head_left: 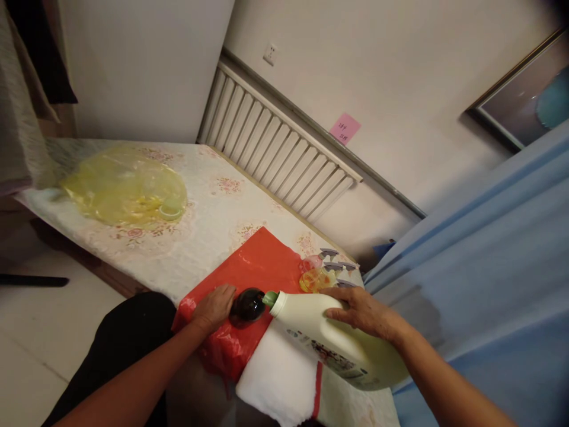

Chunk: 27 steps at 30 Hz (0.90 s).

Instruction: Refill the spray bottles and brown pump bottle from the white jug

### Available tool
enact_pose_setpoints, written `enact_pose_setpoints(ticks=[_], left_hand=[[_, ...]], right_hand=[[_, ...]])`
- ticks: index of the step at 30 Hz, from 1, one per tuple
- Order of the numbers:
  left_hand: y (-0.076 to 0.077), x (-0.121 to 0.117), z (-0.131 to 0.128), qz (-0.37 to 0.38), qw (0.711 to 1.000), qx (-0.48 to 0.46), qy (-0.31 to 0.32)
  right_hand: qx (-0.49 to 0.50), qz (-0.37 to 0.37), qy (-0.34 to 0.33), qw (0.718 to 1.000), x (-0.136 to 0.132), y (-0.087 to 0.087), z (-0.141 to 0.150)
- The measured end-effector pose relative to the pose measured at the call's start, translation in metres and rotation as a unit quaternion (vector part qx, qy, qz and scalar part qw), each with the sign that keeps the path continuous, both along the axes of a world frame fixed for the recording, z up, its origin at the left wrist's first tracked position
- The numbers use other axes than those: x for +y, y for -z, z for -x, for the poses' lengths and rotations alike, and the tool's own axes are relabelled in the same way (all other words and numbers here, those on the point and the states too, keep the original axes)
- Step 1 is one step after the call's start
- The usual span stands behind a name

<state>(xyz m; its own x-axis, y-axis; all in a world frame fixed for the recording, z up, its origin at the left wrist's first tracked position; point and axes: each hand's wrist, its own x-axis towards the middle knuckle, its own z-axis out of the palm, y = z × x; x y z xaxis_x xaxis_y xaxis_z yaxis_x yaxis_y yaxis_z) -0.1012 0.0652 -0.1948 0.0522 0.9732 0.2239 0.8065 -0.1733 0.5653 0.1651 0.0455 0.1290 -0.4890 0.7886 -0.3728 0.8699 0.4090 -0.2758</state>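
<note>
My right hand [358, 309] grips a large pale green detergent jug [306, 311] by its handle. The jug lies tilted, its green spout pointing left at the top of a shiny dark bottle [249, 305]. Whether liquid is flowing cannot be made out. At the dark bottle's left side is my left hand [216, 305], fingers curled against it; the thumb is hidden. Under the bottle spreads a red plastic bag [260, 255]. A folded white cloth [278, 373] with a red edge lies below the jug.
Clear spray bottles [316, 277] with grey trigger heads lie beyond the jug. A yellow plastic bag [127, 187] rests at the far left of the flowered tablecloth [208, 219]. A radiator [280, 148] stands along the wall, and a blue curtain [480, 255] hangs at right.
</note>
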Motion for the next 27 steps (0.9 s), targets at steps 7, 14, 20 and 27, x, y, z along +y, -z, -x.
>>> enact_pose_setpoints(ticks=[7, 14, 20, 27], left_hand=[[0.0052, 0.0020, -0.0003, 0.002, 1.000, -0.001, -0.004], [0.0042, 0.0018, 0.0003, 0.002, 1.000, 0.000, -0.003], [0.0032, 0.0015, 0.0001, 0.001, 1.000, 0.004, -0.004], [0.0058, 0.0018, -0.0007, -0.002, 1.000, 0.007, -0.007]], right_hand=[[0.006, 0.004, 0.008, 1.000, 0.0007, 0.0000, 0.0004], [0.004, 0.002, 0.005, 1.000, 0.0011, 0.0002, 0.0001], [0.010, 0.008, 0.002, 1.000, 0.0017, 0.0007, -0.0006], [0.006, 0.005, -0.001, 1.000, 0.0009, -0.0004, 0.0002]])
